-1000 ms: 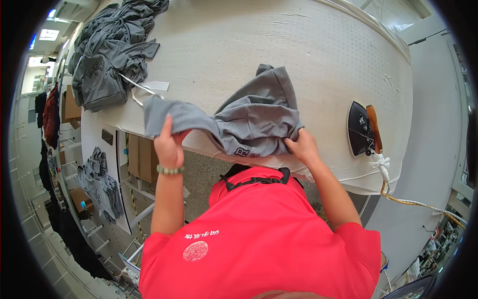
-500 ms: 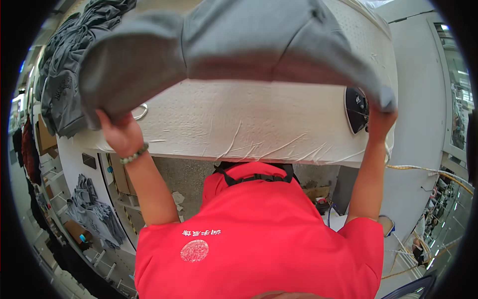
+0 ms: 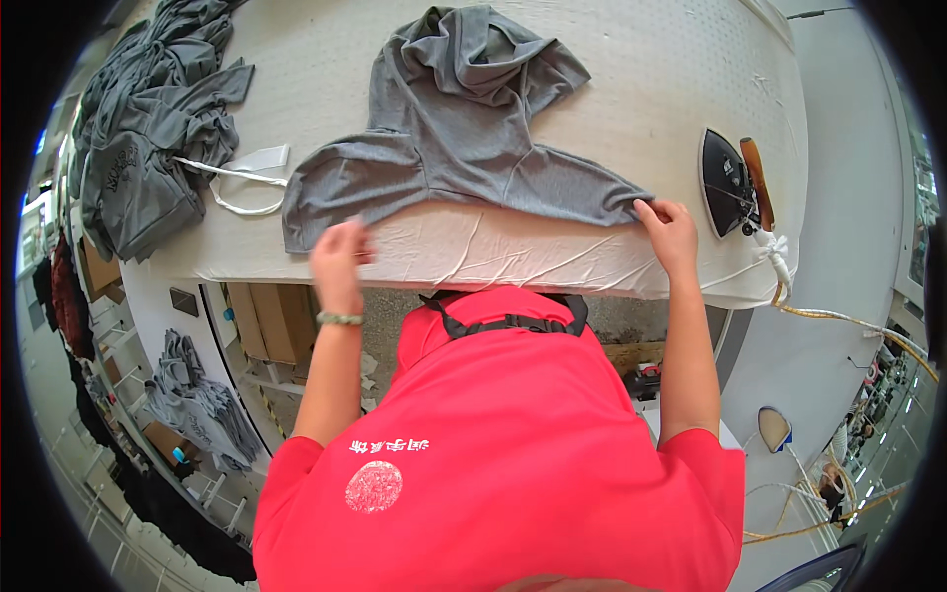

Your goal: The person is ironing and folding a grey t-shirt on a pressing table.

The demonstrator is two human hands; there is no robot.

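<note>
A grey sweatshirt (image 3: 459,148) lies on the padded white ironing table (image 3: 631,118), its two sleeves spread toward me and its far end bunched in folds. My right hand (image 3: 673,235) pinches the tip of the right sleeve at the table's near edge. Just below the left sleeve is my left hand (image 3: 340,264), blurred by motion with its fingers partly curled; whether it touches the cloth cannot be made out. To the right of the sweatshirt, a black iron (image 3: 725,183) with a brown handle rests on the table.
Several grey garments are heaped (image 3: 148,148) at the table's left. A white looped strap (image 3: 247,192) lies beside them. From the iron a wrapped hose (image 3: 838,314) runs off to the right. More grey clothes (image 3: 202,405) hang low at left, near a cardboard box (image 3: 271,321).
The sweatshirt was held up in both hands and has come down onto the table. My left hand has moved right and off the sleeve's end; my right hand still grips its sleeve.
</note>
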